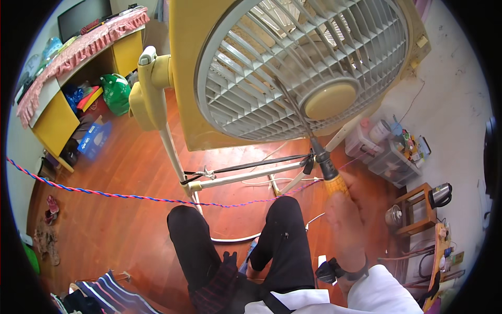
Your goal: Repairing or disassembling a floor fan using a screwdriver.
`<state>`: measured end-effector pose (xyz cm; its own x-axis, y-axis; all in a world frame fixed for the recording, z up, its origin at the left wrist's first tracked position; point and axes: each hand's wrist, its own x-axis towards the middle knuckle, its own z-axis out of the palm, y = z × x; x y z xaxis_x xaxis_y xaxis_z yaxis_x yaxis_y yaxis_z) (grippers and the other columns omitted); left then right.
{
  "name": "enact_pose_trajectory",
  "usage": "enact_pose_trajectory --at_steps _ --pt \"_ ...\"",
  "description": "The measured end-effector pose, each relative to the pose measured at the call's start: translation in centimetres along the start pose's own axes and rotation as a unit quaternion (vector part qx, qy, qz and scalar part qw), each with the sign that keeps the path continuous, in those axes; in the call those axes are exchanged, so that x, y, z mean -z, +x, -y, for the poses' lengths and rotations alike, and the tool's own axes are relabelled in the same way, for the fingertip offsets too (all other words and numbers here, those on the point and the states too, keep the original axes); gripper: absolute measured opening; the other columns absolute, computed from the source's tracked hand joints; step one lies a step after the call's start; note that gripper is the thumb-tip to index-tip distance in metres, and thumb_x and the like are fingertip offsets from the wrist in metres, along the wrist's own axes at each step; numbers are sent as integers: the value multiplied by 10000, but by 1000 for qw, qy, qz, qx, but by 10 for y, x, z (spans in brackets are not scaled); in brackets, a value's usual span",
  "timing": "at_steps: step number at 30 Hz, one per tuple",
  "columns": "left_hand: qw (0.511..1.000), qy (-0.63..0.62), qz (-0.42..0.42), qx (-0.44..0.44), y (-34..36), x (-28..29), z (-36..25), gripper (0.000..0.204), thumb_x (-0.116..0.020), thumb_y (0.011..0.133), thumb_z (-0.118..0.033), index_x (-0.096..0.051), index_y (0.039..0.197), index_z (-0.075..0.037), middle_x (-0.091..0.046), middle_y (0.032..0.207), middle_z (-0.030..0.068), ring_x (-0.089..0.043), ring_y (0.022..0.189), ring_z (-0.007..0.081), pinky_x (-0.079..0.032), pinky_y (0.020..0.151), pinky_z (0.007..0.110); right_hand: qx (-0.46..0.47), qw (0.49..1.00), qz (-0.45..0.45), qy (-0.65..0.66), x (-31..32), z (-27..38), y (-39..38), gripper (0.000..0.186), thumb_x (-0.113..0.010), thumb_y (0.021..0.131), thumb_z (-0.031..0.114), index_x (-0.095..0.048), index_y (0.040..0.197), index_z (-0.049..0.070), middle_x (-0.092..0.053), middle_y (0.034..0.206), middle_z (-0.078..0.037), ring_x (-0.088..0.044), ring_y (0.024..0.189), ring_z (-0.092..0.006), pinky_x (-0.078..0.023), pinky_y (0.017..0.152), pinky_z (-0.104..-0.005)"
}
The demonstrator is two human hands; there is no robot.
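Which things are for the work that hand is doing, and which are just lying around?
Seem part of the job:
long metal screwdriver with a yellow-orange handle, held in the right hand
boxy cream-yellow fan with slatted front

Seem just lying about:
shiny green plastic bag
blue rectangular box
silver metal kettle with black handle
navy striped cloth

The right hand [348, 206] at 4 o'clock is too blurred to tell its fingers apart, and it hides the handle end of the screwdriver [320, 153]. Whether the tip touches the grille cannot be told. The top edge cuts off the fan [308, 57] at 12 o'clock; slats partly hide its inside. The dark rim cuts the twisted cord [125, 196] at 9 o'clock. Contents of the clear boxes [386, 163] at 3 o'clock are too small to name.
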<state>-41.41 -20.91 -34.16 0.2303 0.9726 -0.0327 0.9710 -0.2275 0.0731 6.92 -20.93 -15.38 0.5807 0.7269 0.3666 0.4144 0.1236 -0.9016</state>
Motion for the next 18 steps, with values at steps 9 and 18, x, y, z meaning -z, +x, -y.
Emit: enact_pose_trajectory --at_steps 9,18 --pt "1000 0 2 31 -10 0 6 188 -617 743 -239 -630 861 -92 -637 870 70 -557 859 297 -233 988 543 18 996 32 79 -1 -3 5 387 -479 797 184 -511 1035 -121 -428 524 -4 -356 431 -48 -252 404 -198" --pt "988 -117 -52 88 -45 -83 89 154 -621 739 -226 -658 805 -93 -640 780 78 -578 792 300 -217 1017 551 -32 996 -46 64 -16 2 4 360 -468 833 185 -517 1066 -85 -350 516 49 -284 440 -11 -195 403 -191"
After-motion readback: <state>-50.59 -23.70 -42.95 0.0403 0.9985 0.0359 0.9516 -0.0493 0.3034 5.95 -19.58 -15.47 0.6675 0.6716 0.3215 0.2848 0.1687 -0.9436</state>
